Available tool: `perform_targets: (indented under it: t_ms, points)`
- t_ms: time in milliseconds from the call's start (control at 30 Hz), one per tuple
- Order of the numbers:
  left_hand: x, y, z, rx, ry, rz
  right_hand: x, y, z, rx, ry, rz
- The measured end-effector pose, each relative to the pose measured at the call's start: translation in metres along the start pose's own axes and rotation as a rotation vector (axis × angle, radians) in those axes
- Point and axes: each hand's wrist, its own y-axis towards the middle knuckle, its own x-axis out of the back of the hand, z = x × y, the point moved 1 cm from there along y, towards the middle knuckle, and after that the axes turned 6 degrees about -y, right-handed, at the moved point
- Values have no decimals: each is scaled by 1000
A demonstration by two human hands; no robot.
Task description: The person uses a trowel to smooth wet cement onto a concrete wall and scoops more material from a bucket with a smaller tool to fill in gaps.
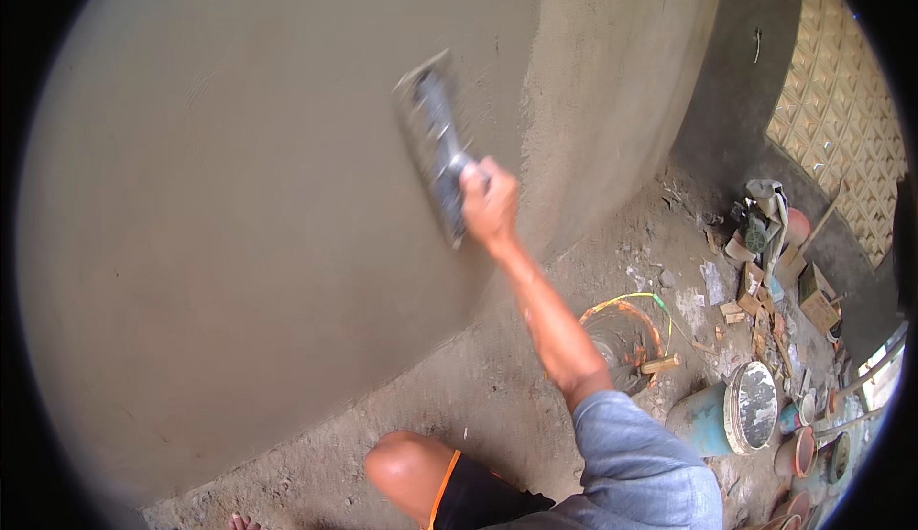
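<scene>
My right hand [490,207] is closed around the handle of a plastering trowel [435,114], smeared by motion. Its long rectangular blade lies against, or very close to, a wall of smooth grey plaster [249,195]; actual contact is hard to tell. To the right of the blade, a rough-edged seam separates the darker plaster from a paler strip [583,80]. My right arm reaches up from a grey-blue sleeve [636,453]. No left hand can be made out. A small bit of skin at the lower left edge is too cropped to identify.
Below my forearm stands a bucket [622,334] with an orange rim, and a wooden-handled tool rests at it. A teal bucket [703,420] is nearby. Debris, wood blocks [751,286] and several small pots lie right. My bent knee [406,468] is near the wall's base.
</scene>
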Motion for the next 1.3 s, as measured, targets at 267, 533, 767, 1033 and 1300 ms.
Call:
perform_targets:
  t_ms: [267,533,767,1033,1300]
  points:
    - [-58,22,-22,-52,54,111,22,-64,-13,121,-39,184]
    - [-10,46,21,-9,-30,67,98,172,-6,81,-5,181]
    - [44,45,48,-37,-29,-95,24,-12,-33,130,-45,498]
    - [43,-26,25,-61,47,-171,-83,-288,-34,183,-133,692]
    - [125,-111,13,-76,54,-367,-67,-388,-49,-1124,401,-58]
